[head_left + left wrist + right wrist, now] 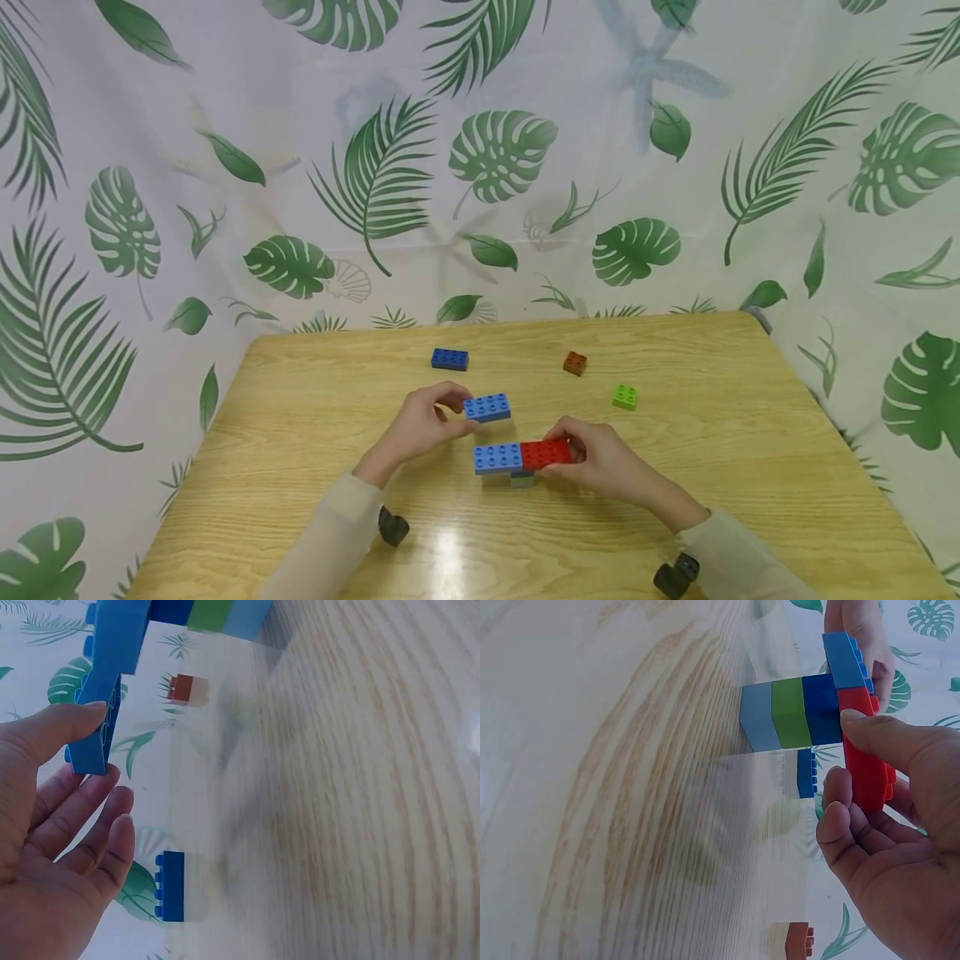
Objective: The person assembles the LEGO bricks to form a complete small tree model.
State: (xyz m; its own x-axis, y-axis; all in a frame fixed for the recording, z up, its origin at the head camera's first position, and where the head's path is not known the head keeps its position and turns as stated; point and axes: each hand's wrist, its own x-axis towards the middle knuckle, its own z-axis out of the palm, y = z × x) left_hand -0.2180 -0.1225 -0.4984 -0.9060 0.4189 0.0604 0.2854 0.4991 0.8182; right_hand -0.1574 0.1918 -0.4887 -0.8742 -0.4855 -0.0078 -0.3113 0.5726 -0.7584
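My left hand (423, 423) pinches a light blue toy brick (487, 407) by its left end, thumb on one side and fingers on the other, above the table. In front of it stands a small stack of bricks: pale blue (757, 715), green (790, 712) and dark blue (821, 709) from the bottom up. Across its top, side by side, lie another light blue brick (497, 457) and a red brick (546, 454), both overhanging. My right hand (607, 463) grips the red brick by its right part, thumb near the stack. Some fingers hide the red brick's far end.
On the wooden table (315, 508), a dark blue brick (450, 359) lies at the back, a brown brick (575, 362) at the back right, and a lime green brick (625, 397) nearer. A leaf-patterned curtain (420, 208) hangs behind the table and along its sides.
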